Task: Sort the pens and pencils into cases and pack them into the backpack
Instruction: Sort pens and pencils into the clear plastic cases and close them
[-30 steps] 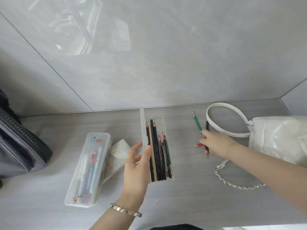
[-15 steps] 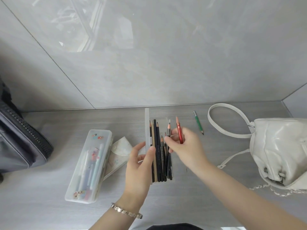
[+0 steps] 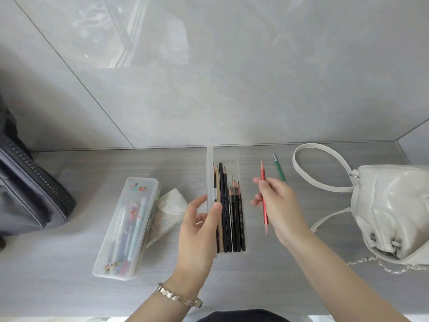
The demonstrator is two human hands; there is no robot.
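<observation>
An open clear case (image 3: 239,168) lies mid-table with several dark pencils (image 3: 229,214) in it. Its raised lid (image 3: 210,173) is gripped by my left hand (image 3: 199,226), thumb on the lid's edge. My right hand (image 3: 281,205) holds a red pencil (image 3: 263,180) just right of the case, above the table, point toward me. A green pencil (image 3: 279,169) lies on the table farther right. A shut clear case (image 3: 130,226) with pens inside lies to the left. The dark backpack (image 3: 30,189) sits at the far left edge.
A white handbag (image 3: 392,210) with a looped strap and chain takes up the right side of the table. A pale fabric pouch (image 3: 169,205) lies between the two cases. A tiled wall closes off the table's back.
My right hand picked up pencils near the handbag strap and brought them to the case. A dark pencil left it; now it holds only the red one beside the case.
</observation>
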